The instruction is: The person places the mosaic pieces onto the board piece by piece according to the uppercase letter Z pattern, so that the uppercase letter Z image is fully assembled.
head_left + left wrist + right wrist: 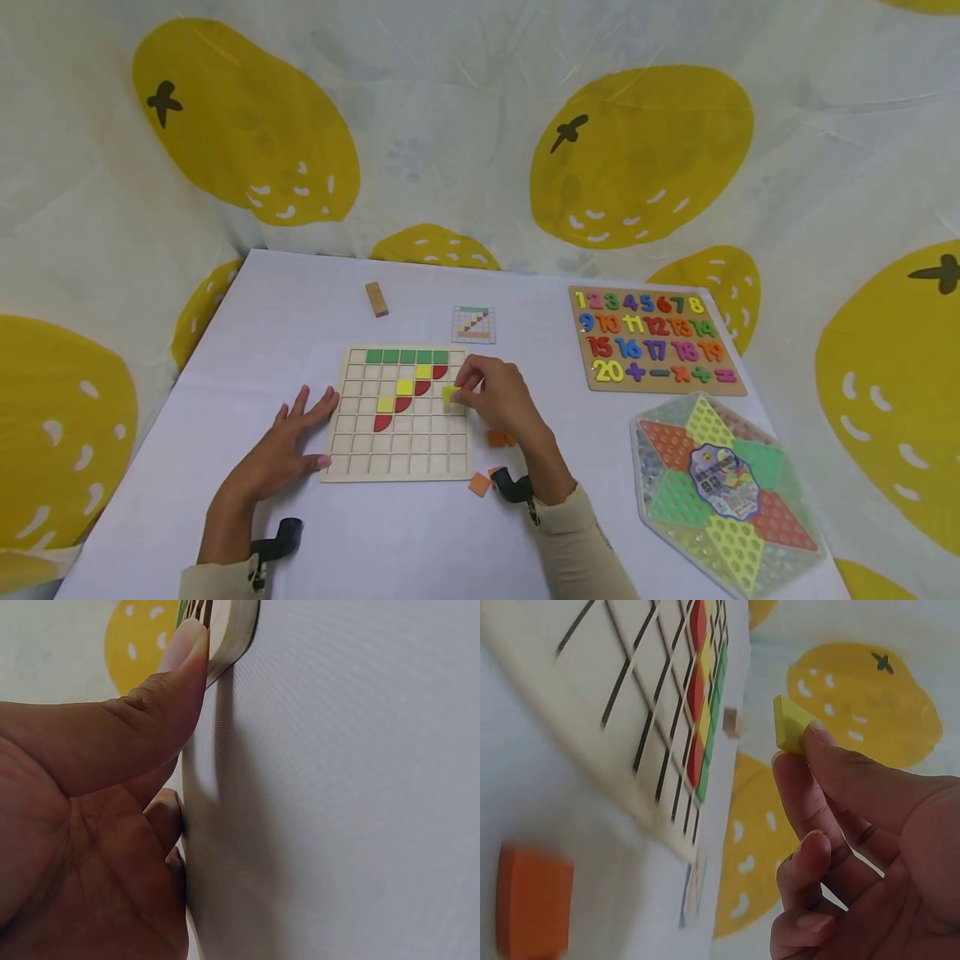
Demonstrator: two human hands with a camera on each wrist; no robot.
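Note:
A yellow square tile (789, 726) is pinched between thumb and index finger of my right hand (501, 404), above the right side of a wooden grid board (438, 443). On that board lie a row of green squares (408, 357) along the top and a diagonal of yellow squares (385, 405) beside red quarter-circle tiles (382, 423). My left hand (277, 454) is spread at the board's left edge, its thumb touching the lower corner; the left wrist view shows the thumb (150, 720) against the board's side. Nothing is held in it.
Orange squares (480, 484) lie right of the board, partly hidden by the right wrist. Behind it are a small pattern card (474, 325) and a wooden block (377, 299). Further right lie a number puzzle (600, 385) and a hexagonal star-patterned game board (678, 500).

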